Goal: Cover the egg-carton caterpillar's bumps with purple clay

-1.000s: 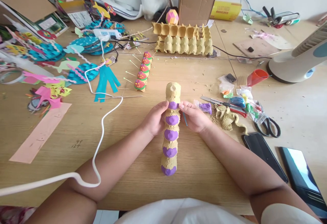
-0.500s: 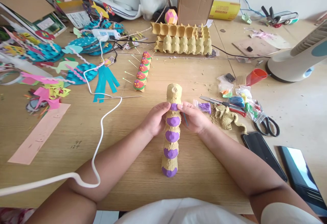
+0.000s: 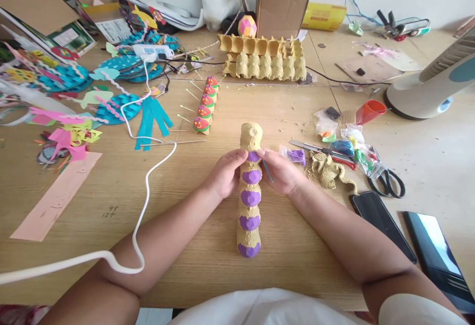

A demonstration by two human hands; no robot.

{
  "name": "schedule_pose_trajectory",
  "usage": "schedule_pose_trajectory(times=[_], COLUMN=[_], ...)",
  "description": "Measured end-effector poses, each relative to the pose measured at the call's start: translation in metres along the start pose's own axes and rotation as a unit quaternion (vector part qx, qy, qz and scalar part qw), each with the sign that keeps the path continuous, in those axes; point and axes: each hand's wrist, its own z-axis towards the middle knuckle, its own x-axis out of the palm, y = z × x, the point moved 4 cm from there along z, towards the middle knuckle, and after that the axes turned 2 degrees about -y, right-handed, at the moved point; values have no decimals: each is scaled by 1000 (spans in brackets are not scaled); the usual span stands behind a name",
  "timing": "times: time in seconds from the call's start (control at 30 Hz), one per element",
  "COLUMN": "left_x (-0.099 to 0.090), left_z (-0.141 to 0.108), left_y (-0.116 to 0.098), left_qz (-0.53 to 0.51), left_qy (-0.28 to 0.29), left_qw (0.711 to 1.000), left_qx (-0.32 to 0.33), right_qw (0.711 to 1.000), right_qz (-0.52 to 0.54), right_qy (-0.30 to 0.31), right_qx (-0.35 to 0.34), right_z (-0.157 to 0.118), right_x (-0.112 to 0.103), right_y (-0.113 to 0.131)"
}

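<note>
A strip of egg carton (image 3: 250, 211) in tan pulp points away from me, purple clay pressed onto several of its bumps. My left hand (image 3: 226, 172) grips its left side, thumb on the purple patch second from the far end. On the opposite side, my right hand (image 3: 278, 170) holds the strip with its thumb on that same patch. A thin blue stick (image 3: 267, 171) pokes out by the right fingers; how it is held is hidden. To the right lies a packet of purple clay (image 3: 296, 156).
A painted carton caterpillar (image 3: 204, 112) and larger egg cartons (image 3: 270, 66) sit farther back. At right are a craft knife (image 3: 309, 147), scissors (image 3: 389, 184), clay packets (image 3: 343, 148) and phones (image 3: 382, 223). A white cable (image 3: 148, 181) crosses my left forearm.
The near end of the egg carton strip has swung slightly to the right. Both hands keep their hold at nearly the same spot.
</note>
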Motion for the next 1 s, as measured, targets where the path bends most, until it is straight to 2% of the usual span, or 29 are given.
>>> schedule_pose_trajectory(times=[0.13, 0.33, 0.53, 0.8, 1.0], left_x=[-1, 0, 0, 1, -2], left_z=[1, -1, -2, -2, 0], left_y=[1, -1, -2, -1, 0], left_qz=[4, -19, -19, -21, -37], left_qy=[1, 4, -9, 7, -25], left_qw=[1000, 1000, 999, 999, 999], left_qx=[4, -25, -27, -27, -31], right_qw=[999, 999, 1000, 998, 998], right_qz=[40, 42, 21, 63, 56], right_qy=[-15, 26, 3, 0, 20], right_qx=[15, 9, 2, -2, -8], right_z=[1, 1, 1, 0, 0], right_x=[0, 1, -4, -2, 0], right_y=[-3, 0, 0, -1, 1])
